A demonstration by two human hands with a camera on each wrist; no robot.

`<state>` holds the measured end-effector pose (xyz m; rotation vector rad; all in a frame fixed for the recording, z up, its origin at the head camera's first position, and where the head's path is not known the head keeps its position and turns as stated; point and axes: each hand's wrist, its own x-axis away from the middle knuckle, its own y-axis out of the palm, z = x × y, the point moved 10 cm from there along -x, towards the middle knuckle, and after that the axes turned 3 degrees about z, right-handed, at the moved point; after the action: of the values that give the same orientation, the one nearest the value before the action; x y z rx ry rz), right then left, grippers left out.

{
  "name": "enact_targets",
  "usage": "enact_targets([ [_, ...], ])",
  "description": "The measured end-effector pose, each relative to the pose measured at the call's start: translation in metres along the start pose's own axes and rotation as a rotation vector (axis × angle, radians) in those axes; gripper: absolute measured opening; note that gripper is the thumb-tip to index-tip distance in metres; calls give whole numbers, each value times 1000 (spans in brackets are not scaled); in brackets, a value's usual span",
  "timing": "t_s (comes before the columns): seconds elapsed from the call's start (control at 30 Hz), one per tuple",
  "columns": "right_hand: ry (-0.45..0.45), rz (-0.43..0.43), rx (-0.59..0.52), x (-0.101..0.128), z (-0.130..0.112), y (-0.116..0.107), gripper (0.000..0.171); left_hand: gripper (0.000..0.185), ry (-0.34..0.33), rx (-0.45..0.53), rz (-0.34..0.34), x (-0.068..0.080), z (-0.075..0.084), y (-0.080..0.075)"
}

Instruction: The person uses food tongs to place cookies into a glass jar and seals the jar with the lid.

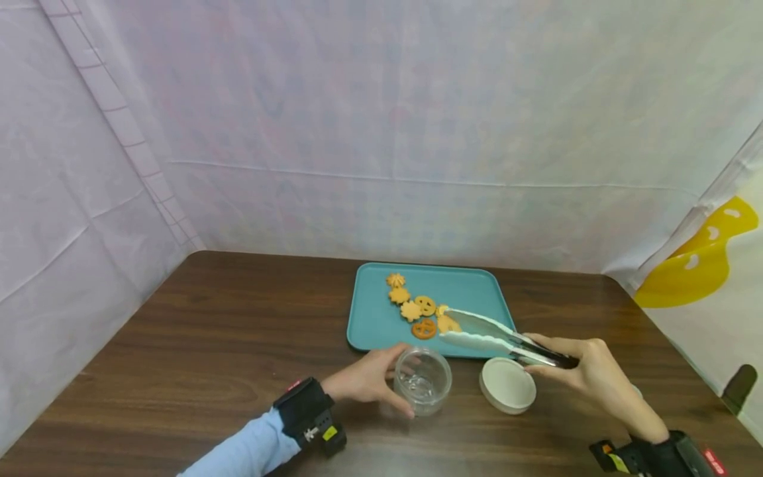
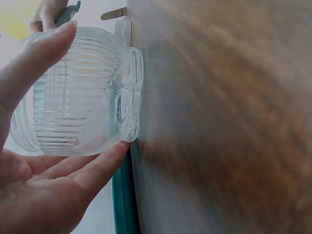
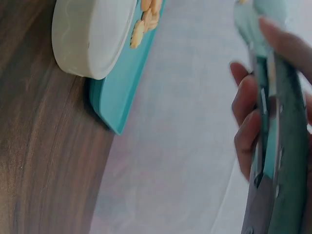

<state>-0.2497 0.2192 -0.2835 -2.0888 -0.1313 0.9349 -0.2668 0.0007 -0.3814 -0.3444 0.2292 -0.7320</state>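
1. one clear, ribbed, round glass jar [image 1: 423, 381]: upright on the dark brown wood-grain table [image 1: 238, 344], just off the 6 o'clock edge of a teal rectangular tray [image 1: 473, 285].
2. one left hand [image 1: 372, 376], at the jar's 9 o'clock: clamped on the jar, thumb at its 8 o'clock side, fingers at its 10 o'clock side. worn with it: black wrist device [image 1: 305, 411], light blue sleeve [image 1: 247, 447].
3. one right hand [image 1: 587, 371], off the tray toward 4 o'clock: clamped on the dark handle of long metal tongs with pale scalloped ends [image 1: 524, 346].
4. tongs, continued: pointing between 9 and 10 o'clock, reaching over the tray; ends apart, a golden biscuit [image 1: 448, 323] showing between them. contact with it: cannot tell.
5. three golden flower-shaped biscuits [image 1: 411, 311], in a row from the tray's 11 o'clock toward its middle.
6. two pretzel-shaped biscuits, one pale golden [image 1: 426, 305], one darker orange-brown [image 1: 424, 329], the darker at 6 o'clock of the paler.
7. one round, off-white, shallow dish [image 1: 508, 386]: on the table, at the jar's 3 o'clock, near the right hand's 9 o'clock side.
8. pale cloth backdrop [image 1: 417, 119], at 12 o'clock; yellow printed shape [image 1: 685, 278], toward 2 o'clock.
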Motion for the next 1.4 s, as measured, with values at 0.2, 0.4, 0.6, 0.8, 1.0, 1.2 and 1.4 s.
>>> enact_targets([
  [0.2,-121,-26,-91,4,-18,7,49,79,2,-39,17,-1,1,-2],
  [0.4,-158,-90,-134,8,-27,19,48,78,2,-164,60,-2,1,-5],
  [0.6,-214,-78,-38,7,-36,23,46,76,7,-239,70,-2,0,-6],
  [0.8,-214,-89,26,4,-40,23,45,74,5,-243,71,-2,1,-6],
  [1.0,-188,-142,83,1,-43,26,44,79,8,-271,76,-2,2,-7],
  [1.2,-193,-151,76,1,-45,25,46,80,-1,-267,53,-1,2,-6],
  [1.4,-189,-160,61,1,-44,24,48,79,-8,-256,46,-1,1,-6],
])
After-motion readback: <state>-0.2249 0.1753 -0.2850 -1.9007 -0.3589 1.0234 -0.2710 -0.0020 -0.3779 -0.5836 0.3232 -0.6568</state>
